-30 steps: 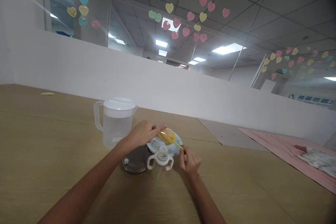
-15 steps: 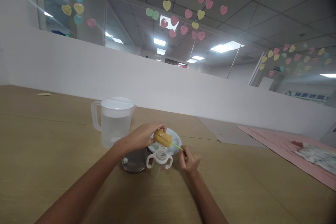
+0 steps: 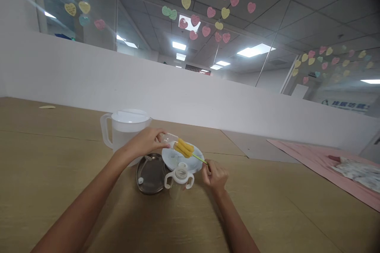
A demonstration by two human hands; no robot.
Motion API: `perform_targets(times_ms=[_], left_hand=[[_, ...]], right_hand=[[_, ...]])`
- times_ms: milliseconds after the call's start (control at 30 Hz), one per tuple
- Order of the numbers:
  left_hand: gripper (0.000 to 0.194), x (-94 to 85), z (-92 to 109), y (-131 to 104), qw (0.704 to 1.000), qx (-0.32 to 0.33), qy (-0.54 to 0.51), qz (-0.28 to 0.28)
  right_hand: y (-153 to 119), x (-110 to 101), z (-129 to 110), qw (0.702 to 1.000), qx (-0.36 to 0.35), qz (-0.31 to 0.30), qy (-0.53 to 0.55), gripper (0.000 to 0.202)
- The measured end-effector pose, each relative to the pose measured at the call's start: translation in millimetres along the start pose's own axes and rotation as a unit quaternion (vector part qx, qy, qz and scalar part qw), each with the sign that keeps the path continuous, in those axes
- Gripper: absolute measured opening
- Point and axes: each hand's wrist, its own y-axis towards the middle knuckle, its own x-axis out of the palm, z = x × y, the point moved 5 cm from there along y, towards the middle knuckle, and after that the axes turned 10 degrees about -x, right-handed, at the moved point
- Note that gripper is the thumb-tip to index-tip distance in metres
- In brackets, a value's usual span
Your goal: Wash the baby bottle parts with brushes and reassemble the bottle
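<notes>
My left hand (image 3: 150,139) grips a clear plastic cap (image 3: 169,138) by its closed end, tilted with its mouth to the right. A sponge bottle brush (image 3: 184,148) has its yellow head at that mouth, mostly outside it. My right hand (image 3: 216,174) is closed round the brush's thin green handle. Just below the brush a clear baby bottle (image 3: 178,191) with a white two-handled collar stands upright, its top uncovered. Behind it lies a pale blue plate (image 3: 197,165). To its left is a dark round metal tray (image 3: 152,182) with small white parts on it.
A translucent lidded pitcher (image 3: 118,131) of water stands behind my left forearm. A pink cloth (image 3: 299,154) with a patterned bundle (image 3: 358,170) lies at right. A low white partition (image 3: 178,95) runs along the table's (image 3: 267,205) back.
My left hand has drawn the cap left and upward, so the yellow sponge head that was inside it now shows mostly outside. My right hand has stayed nearly in place.
</notes>
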Motion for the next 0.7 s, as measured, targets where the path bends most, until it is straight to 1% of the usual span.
perform_targets(times_ms=[67, 133, 167, 233, 333, 400, 500, 700], left_hand=[[0.05, 0.5, -11.1, 3.8, 0.997, -0.025, 0.069, 0.009], [0.047, 5.1, -24.2, 9.5, 0.988, -0.036, 0.145, 0.026], [0.047, 9.0, -30.3, 12.7, 0.983, -0.033, 0.177, 0.033], [0.049, 21.6, -41.3, 19.1, 0.976, -0.023, 0.217, 0.021], [0.052, 44.4, -52.9, 26.0, 0.97, -0.031, 0.237, -0.037], [0.051, 56.6, -55.2, 28.4, 0.966, -0.034, 0.248, -0.06], [0.048, 69.6, -55.6, 30.5, 0.962, -0.028, 0.266, -0.063], [0.041, 89.6, -65.0, 35.9, 0.96, -0.008, 0.279, -0.038]], right_hand=[[-1.0, 0.4, 2.2, 1.0, 0.007, 0.003, -0.005, 0.019], [-2.0, 0.6, 4.5, 1.0, 0.023, 0.009, -0.006, 0.019], [-2.6, 0.8, 5.7, 0.999, 0.032, 0.011, -0.007, 0.02], [-3.7, 1.5, 7.6, 0.999, 0.05, 0.012, -0.007, 0.021], [-4.8, 2.8, 8.8, 0.998, 0.06, 0.009, -0.007, 0.022], [-5.1, 3.1, 8.8, 0.998, 0.059, 0.009, -0.01, 0.021], [-5.0, 3.6, 8.8, 0.998, 0.059, 0.007, -0.015, 0.021], [-5.3, 6.1, 9.1, 0.998, 0.061, -0.001, -0.021, 0.021]])
